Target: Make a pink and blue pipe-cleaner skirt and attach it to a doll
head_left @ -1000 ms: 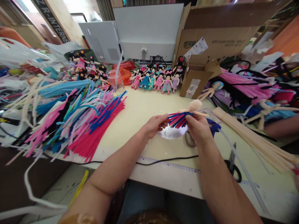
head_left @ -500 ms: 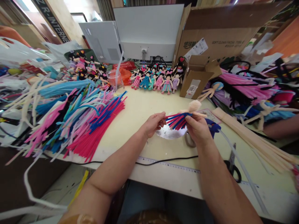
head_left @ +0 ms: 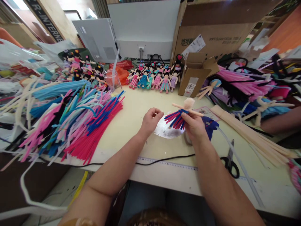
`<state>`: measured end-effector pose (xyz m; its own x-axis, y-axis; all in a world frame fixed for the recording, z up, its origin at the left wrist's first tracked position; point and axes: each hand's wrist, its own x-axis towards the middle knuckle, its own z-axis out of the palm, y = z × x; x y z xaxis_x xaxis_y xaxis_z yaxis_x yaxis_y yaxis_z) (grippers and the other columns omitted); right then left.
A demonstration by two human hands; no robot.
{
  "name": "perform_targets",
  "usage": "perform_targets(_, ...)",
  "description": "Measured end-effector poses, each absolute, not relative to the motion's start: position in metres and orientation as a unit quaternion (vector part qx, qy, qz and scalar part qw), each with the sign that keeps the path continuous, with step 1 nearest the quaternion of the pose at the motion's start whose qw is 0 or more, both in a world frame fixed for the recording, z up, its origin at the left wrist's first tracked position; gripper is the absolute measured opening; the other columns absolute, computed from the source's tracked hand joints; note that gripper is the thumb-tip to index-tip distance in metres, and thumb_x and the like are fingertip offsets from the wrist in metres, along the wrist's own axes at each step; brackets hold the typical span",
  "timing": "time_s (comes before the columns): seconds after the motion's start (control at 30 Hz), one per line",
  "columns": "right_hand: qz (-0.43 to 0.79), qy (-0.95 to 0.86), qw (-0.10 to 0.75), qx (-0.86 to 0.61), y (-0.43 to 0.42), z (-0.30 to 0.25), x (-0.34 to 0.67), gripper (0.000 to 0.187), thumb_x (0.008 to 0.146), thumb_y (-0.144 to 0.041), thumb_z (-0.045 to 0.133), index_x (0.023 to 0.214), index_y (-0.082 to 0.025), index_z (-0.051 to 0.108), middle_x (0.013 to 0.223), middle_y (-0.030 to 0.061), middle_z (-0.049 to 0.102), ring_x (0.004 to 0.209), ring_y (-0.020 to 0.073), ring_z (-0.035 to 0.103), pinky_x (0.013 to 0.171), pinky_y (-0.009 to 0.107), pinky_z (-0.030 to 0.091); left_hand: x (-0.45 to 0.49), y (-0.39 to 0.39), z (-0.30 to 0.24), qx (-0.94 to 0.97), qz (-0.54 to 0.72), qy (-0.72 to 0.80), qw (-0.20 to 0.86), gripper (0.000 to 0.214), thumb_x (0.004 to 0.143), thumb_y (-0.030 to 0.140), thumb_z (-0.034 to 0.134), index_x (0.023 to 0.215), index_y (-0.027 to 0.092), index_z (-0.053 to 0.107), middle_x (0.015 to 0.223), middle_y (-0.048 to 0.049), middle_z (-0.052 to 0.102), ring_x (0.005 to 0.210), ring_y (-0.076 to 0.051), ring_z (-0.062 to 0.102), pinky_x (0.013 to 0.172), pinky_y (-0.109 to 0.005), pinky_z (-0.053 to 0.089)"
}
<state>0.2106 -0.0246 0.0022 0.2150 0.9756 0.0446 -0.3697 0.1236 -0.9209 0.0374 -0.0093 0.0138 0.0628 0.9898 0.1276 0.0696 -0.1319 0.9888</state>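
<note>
My right hand (head_left: 195,125) pinches a doll figure by its skirt, thumb in front. The doll (head_left: 188,103) has a pale fuzzy head, thin pale arms stretched sideways and a skirt of blue and magenta fuzzy strips fanning to the left. Left of the skirt, and apart from it, is my left hand (head_left: 151,121). Its fingers are curled with thumb and index tip together, and nothing shows in them. Below the doll lies a shiny round sheet (head_left: 168,129). A blue glue gun (head_left: 210,127) is partly hidden behind my right hand.
Bundles of coloured pipe cleaners (head_left: 94,131) cover the table's left. Finished dolls (head_left: 152,78) stand before a monitor (head_left: 143,23), beside a small cardboard box (head_left: 194,75). At right are scissors (head_left: 230,161), beige strips (head_left: 246,135) and another person's arm (head_left: 278,122). A black cable (head_left: 162,160) crosses the front.
My left hand has let go of the skirt strips and moved slightly left. The doll is turned so both arms show, still in my right hand. The whole view has shifted a little.
</note>
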Motion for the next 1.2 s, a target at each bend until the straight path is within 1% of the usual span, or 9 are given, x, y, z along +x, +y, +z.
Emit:
perform_targets(0.17,0.516,-0.373,0.647,-0.419,-0.023,-0.002,0.208,0.023,0.065,-0.033,0.079,0.08,-0.021,0.067,0.08,0.0009,0.071,0.072,0.02,0.067,0.072,0.036,0.054,0.04,-0.017,0.019,0.67,0.461,0.455,0.363,0.016,0.074,0.032,0.067,0.064,0.021,0.062,0.078,-0.0021,0.056,0.078,-0.015,0.05,0.077,-0.028,0.039)
perform_targets(0.3,0.52,-0.372,0.651,-0.409,-0.023,-0.003,0.205,0.025,0.063,-0.034,0.08,0.08,-0.022,0.066,0.078,0.0005,0.07,0.072,0.0202,0.067,0.071,0.034,0.054,0.042,-0.017,0.015,0.695,0.44,0.456,0.34,0.012,0.075,0.028,0.066,0.065,0.022,0.062,0.076,-0.0022,0.056,0.078,-0.016,0.05,0.077,-0.029,0.038)
perform_targets(0.43,0.541,-0.352,0.649,-0.403,-0.024,0.0,0.202,0.028,0.059,-0.037,0.082,0.076,-0.021,0.066,0.07,-0.0007,0.069,0.064,0.0185,0.066,0.064,0.033,0.054,0.042,-0.016,0.012,0.713,0.416,0.445,0.347,0.015,0.076,0.028,0.064,0.063,0.021,0.059,0.074,-0.0017,0.055,0.077,-0.016,0.05,0.076,-0.029,0.038)
perform_targets(0.53,0.545,-0.323,0.659,-0.406,-0.024,0.003,0.202,0.028,0.056,-0.036,0.083,0.074,-0.021,0.067,0.067,-0.0015,0.068,0.06,0.0164,0.064,0.06,0.03,0.053,0.041,-0.016,0.014,0.706,0.418,0.457,0.344,0.011,0.079,0.028,0.061,0.07,0.022,0.059,0.078,-0.0016,0.057,0.077,-0.016,0.05,0.075,-0.028,0.038)
perform_targets(0.67,0.527,-0.307,0.673,-0.419,-0.023,0.003,0.203,0.026,0.055,-0.034,0.083,0.07,-0.02,0.067,0.065,-0.0016,0.066,0.057,0.0138,0.061,0.054,0.026,0.05,0.04,-0.019,0.016,0.728,0.435,0.449,0.282,0.011,0.083,0.03,0.056,0.076,0.022,0.059,0.084,-0.0022,0.057,0.082,-0.016,0.051,0.078,-0.029,0.038)
perform_targets(0.83,0.533,-0.311,0.663,-0.423,-0.021,0.0,0.202,0.03,0.055,-0.038,0.083,0.072,-0.019,0.067,0.066,-0.0012,0.066,0.059,0.0142,0.061,0.056,0.027,0.05,0.044,-0.022,0.013,0.78,0.372,0.467,0.189,0.017,0.074,0.037,0.07,0.072,0.022,0.062,0.086,-0.0034,0.056,0.087,-0.019,0.051,0.083,-0.032,0.037)
perform_targets(0.93,0.524,-0.31,0.667,-0.429,-0.02,-0.001,0.201,0.033,0.053,-0.038,0.083,0.073,-0.018,0.067,0.066,-0.0023,0.066,0.06,0.0139,0.062,0.059,0.026,0.051,0.046,-0.022,0.011,0.796,0.338,0.481,0.143,0.014,0.072,0.033,0.072,0.069,0.022,0.064,0.087,-0.0033,0.057,0.088,-0.02,0.051,0.084,-0.035,0.037)
perform_targets(1.07,0.53,-0.316,0.656,-0.435,-0.021,0.0,0.201,0.032,0.054,-0.038,0.082,0.071,-0.017,0.066,0.064,-0.001,0.066,0.057,0.0151,0.062,0.056,0.028,0.051,0.044,-0.018,0.007,0.805,0.342,0.457,0.159,0.011,0.074,0.023,0.069,0.065,0.021,0.062,0.083,-0.002,0.059,0.084,-0.019,0.052,0.082,-0.034,0.039)
perform_targets(1.2,0.54,-0.316,0.654,-0.426,-0.022,0.001,0.203,0.03,0.055,-0.04,0.081,0.068,-0.018,0.065,0.061,-0.0006,0.065,0.052,0.0159,0.061,0.05,0.028,0.05,0.04,-0.013,0.007,0.794,0.385,0.424,0.202,0.01,0.076,0.022,0.066,0.069,0.02,0.059,0.082,-0.0014,0.058,0.081,-0.017,0.053,0.078,-0.031,0.042)
